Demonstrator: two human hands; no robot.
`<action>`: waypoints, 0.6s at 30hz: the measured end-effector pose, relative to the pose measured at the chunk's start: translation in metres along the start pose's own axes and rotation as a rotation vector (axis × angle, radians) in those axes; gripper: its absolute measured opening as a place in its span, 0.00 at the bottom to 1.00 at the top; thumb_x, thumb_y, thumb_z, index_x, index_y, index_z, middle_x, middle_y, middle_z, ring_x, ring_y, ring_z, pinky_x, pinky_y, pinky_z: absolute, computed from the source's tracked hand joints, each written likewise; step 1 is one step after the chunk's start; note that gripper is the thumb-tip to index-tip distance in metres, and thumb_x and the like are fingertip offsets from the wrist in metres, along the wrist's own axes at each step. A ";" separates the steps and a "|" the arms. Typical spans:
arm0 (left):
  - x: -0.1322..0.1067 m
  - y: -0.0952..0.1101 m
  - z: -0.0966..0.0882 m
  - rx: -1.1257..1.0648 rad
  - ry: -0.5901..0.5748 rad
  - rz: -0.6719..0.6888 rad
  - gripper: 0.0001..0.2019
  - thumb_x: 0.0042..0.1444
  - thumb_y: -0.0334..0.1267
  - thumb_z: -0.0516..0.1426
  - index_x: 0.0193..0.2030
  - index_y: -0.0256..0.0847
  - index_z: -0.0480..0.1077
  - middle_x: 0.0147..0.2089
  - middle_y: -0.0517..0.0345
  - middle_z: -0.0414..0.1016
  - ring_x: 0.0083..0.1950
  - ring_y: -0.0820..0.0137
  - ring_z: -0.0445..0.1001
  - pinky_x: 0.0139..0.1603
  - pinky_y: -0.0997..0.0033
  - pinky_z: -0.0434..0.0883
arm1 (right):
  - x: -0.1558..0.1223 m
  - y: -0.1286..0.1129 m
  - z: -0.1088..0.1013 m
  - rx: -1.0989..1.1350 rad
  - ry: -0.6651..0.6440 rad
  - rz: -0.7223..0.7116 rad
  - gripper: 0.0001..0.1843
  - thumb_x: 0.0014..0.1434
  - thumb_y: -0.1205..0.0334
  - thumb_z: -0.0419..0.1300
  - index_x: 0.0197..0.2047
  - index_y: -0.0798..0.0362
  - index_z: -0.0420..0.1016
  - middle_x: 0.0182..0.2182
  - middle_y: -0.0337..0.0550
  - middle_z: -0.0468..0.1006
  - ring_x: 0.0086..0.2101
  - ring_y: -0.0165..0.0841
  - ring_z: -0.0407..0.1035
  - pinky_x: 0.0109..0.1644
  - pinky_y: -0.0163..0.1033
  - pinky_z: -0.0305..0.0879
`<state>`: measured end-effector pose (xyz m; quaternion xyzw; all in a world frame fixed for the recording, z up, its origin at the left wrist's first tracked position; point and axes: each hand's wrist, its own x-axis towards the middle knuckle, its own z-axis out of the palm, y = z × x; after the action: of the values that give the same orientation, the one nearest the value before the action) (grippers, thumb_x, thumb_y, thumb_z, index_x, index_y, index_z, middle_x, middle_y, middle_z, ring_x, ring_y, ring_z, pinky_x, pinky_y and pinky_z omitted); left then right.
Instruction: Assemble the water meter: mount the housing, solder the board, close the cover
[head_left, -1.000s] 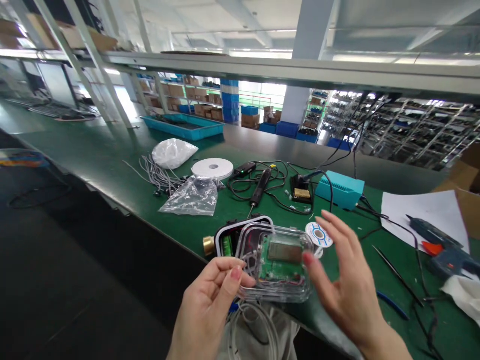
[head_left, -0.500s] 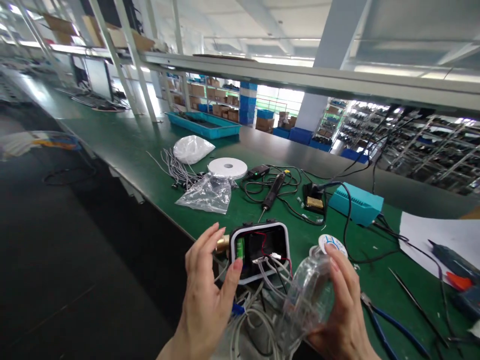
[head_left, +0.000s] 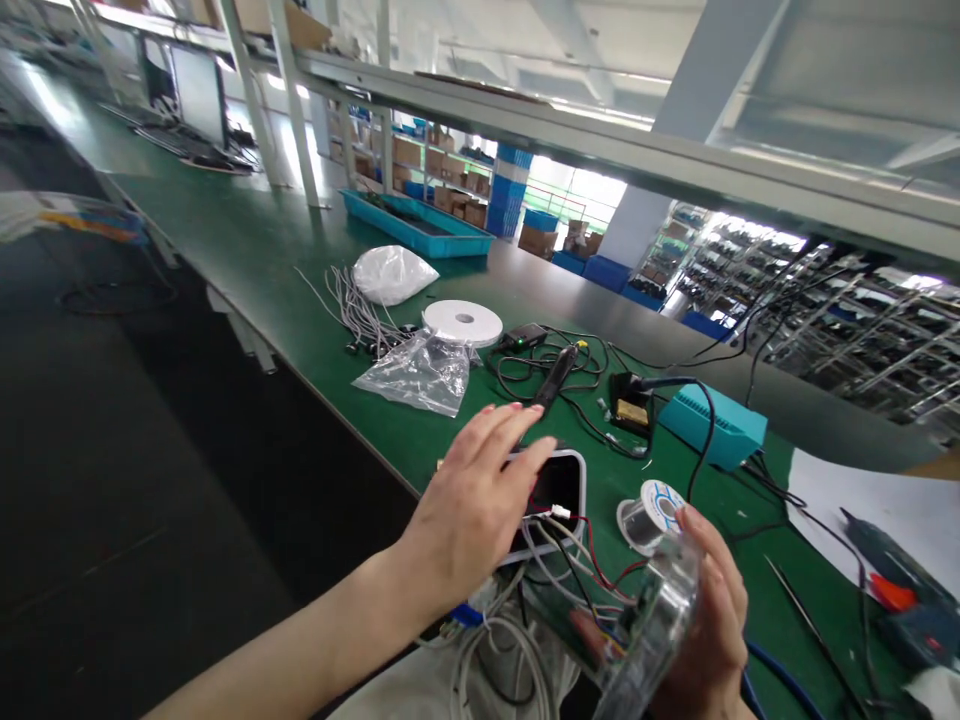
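Observation:
My right hand (head_left: 712,620) grips a clear plastic cover (head_left: 654,625), tilted on edge, with what looks like a circuit board and wires inside it. Red, black and grey wires run from there to an open black box (head_left: 580,490) with a light rim seal. Over the left part of that box lies my left hand (head_left: 472,490), fingers stretched out and holding nothing visible. Its fingertips reach the lower end of a black corded pen-shaped tool (head_left: 559,372); whether they touch it I cannot tell. Coiled grey cables (head_left: 495,655) hang below the box.
A solder spool (head_left: 649,515) stands beside the cover. Farther back are a soldering iron stand (head_left: 630,408), a teal soldering station (head_left: 712,425), a white tape roll (head_left: 462,322) and plastic bags (head_left: 420,375). Tweezers (head_left: 814,630) and a glue gun (head_left: 896,560) lie right.
My left hand has moved from the box's left side up and over it, towards the pen-shaped tool. My right hand has drawn the cover slightly right and turned it on edge.

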<state>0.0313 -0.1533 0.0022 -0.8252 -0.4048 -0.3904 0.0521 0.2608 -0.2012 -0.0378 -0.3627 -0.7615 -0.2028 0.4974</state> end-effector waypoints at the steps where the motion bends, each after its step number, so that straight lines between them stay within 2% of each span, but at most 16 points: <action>1: -0.005 -0.002 0.003 0.010 0.048 -0.104 0.20 0.60 0.31 0.50 0.60 0.39 0.59 0.64 0.46 0.57 0.65 0.59 0.55 0.65 0.50 0.58 | -0.001 0.000 0.000 0.031 -0.039 0.080 0.57 0.39 0.60 0.71 0.68 0.50 0.45 0.62 0.54 0.56 0.56 0.54 0.59 0.54 0.65 0.61; 3: -0.016 -0.006 0.007 -0.016 0.077 -0.290 0.21 0.61 0.38 0.50 0.61 0.37 0.56 0.60 0.44 0.63 0.61 0.60 0.62 0.60 0.54 0.64 | -0.001 -0.002 0.000 0.107 -0.134 0.239 0.58 0.39 0.57 0.71 0.68 0.51 0.43 0.62 0.57 0.56 0.57 0.56 0.57 0.55 0.67 0.58; 5: -0.025 -0.009 0.010 -0.059 0.018 -0.428 0.20 0.63 0.44 0.48 0.58 0.37 0.59 0.53 0.46 0.70 0.53 0.61 0.70 0.54 0.58 0.69 | 0.003 -0.005 -0.001 0.178 -0.194 0.358 0.58 0.41 0.55 0.70 0.68 0.52 0.41 0.63 0.58 0.54 0.59 0.57 0.54 0.58 0.67 0.54; 8: -0.026 -0.010 0.008 -0.135 -0.068 -0.530 0.18 0.64 0.44 0.43 0.53 0.37 0.64 0.49 0.48 0.74 0.49 0.62 0.73 0.50 0.61 0.69 | 0.019 -0.005 -0.006 0.279 -0.267 0.442 0.54 0.45 0.53 0.68 0.68 0.51 0.42 0.63 0.56 0.54 0.59 0.54 0.54 0.61 0.62 0.52; 11: -0.009 -0.008 0.002 -0.218 -0.140 -0.587 0.16 0.64 0.42 0.42 0.46 0.39 0.68 0.44 0.51 0.76 0.44 0.64 0.75 0.46 0.66 0.68 | 0.047 0.000 -0.013 0.383 -0.397 0.488 0.46 0.48 0.52 0.66 0.66 0.49 0.49 0.62 0.52 0.58 0.59 0.50 0.56 0.61 0.55 0.56; 15: 0.021 -0.004 -0.002 -0.294 -0.338 -0.659 0.16 0.63 0.41 0.43 0.32 0.41 0.69 0.32 0.54 0.76 0.33 0.66 0.74 0.34 0.70 0.63 | 0.093 0.009 -0.021 0.552 -0.545 0.577 0.34 0.51 0.49 0.64 0.60 0.45 0.61 0.59 0.46 0.63 0.57 0.44 0.60 0.60 0.46 0.59; 18: 0.034 -0.005 0.003 -0.322 -0.360 -0.662 0.16 0.62 0.40 0.45 0.28 0.40 0.69 0.31 0.53 0.76 0.32 0.66 0.73 0.33 0.70 0.61 | 0.120 0.013 -0.022 0.592 -0.691 0.657 0.27 0.52 0.49 0.64 0.55 0.45 0.67 0.53 0.42 0.70 0.49 0.38 0.68 0.51 0.39 0.66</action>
<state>0.0418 -0.1281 0.0224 -0.7031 -0.5850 -0.2938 -0.2777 0.2552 -0.1651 0.0791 -0.4713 -0.7516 0.3157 0.3366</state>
